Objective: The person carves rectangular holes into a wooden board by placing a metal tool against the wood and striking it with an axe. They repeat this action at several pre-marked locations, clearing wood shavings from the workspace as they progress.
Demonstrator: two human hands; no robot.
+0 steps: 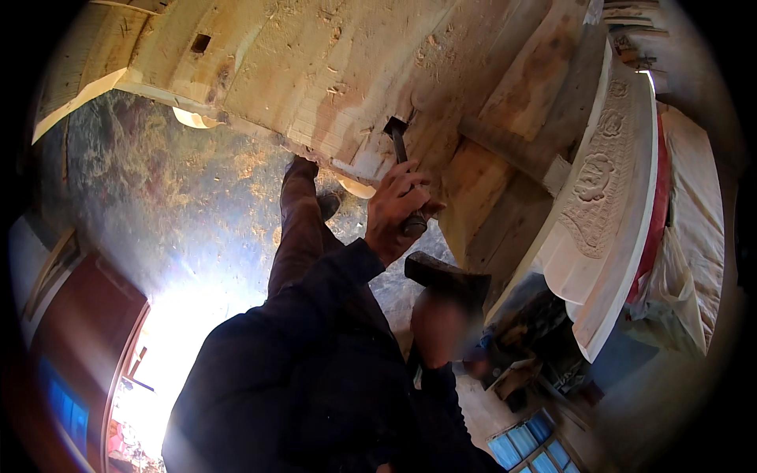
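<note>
My left hand (398, 206) is wrapped round a chisel (400, 148), its thumb and fingers closed on the handle. The chisel's lower end stands in a small dark square hole (392, 123) near the edge of a wooden workpiece (331, 79). Below the chisel's butt, and apart from it, hangs the dark blocky head of a hammer (445, 274). My right hand (438, 331) is blurred behind that head and appears to grip the hammer, whose handle is mostly hidden.
Wood chips litter the planks and the floor (197, 181). A second square hole (201, 42) lies at the far left. On the right stands a pale carved panel (595, 177), with cloth-like sheeting (690, 236) behind it. Bright light comes from a doorway (146, 378) at lower left.
</note>
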